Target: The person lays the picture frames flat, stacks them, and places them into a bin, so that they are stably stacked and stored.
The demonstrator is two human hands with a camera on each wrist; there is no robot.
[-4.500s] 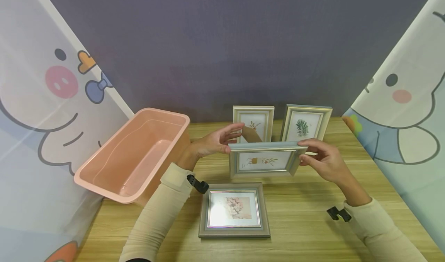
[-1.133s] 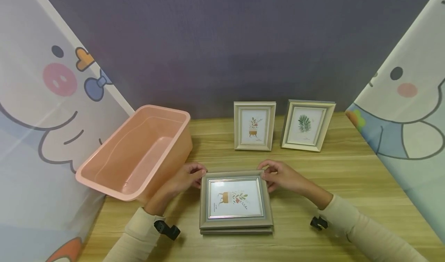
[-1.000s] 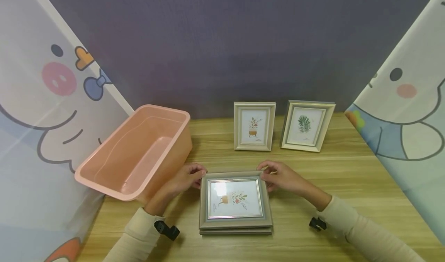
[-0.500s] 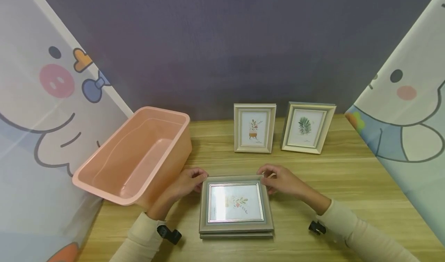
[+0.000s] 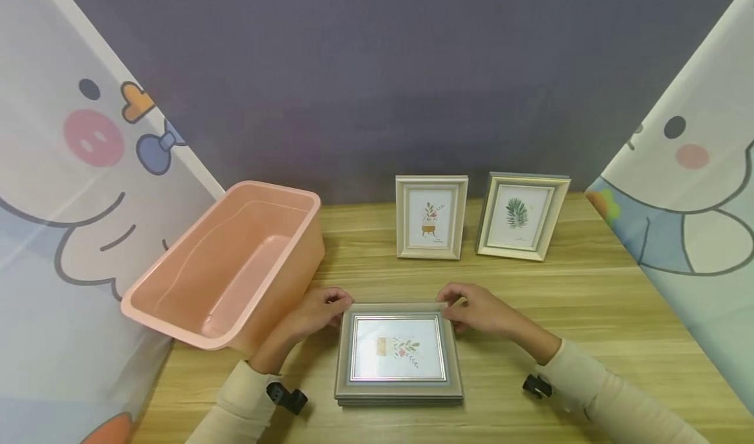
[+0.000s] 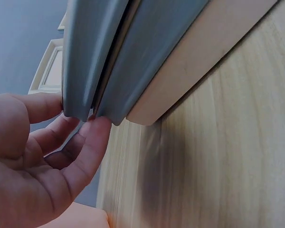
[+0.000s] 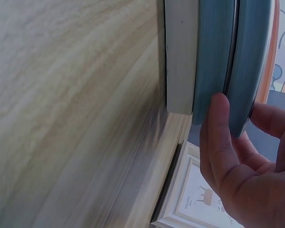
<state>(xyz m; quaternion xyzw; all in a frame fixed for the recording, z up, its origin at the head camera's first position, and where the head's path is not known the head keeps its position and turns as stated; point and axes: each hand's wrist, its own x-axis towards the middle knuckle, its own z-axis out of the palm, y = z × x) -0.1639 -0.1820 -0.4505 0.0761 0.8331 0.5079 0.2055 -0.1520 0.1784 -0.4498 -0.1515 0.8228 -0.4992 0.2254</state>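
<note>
Two picture frames lie stacked face up near the table's front. The top picture frame (image 5: 406, 349) shows a potted plant turned sideways; of the lower picture frame (image 5: 400, 403) only an edge shows in the head view. My left hand (image 5: 320, 310) pinches the top frame's far left corner, and my right hand (image 5: 476, 308) its far right corner. In the left wrist view, the thumb is on the upper face of the top frame (image 6: 88, 57), with a fingertip at the seam above the lower frame (image 6: 147, 52). The right wrist view shows a similar grip on the top frame (image 7: 251, 61).
Two more picture frames stand upright at the back: one with a potted plant (image 5: 432, 217), one with a green leaf (image 5: 521, 216). A pink plastic bin (image 5: 283, 270) sits at the left. Cartoon-printed panels (image 5: 695, 234) flank the wood-grain table (image 5: 559, 287).
Earlier, both hands held the potted-plant frame upright above the table. It was lowered flat onto the frame with the pink flowers. Over the last second, the two edges came closer into line.
</note>
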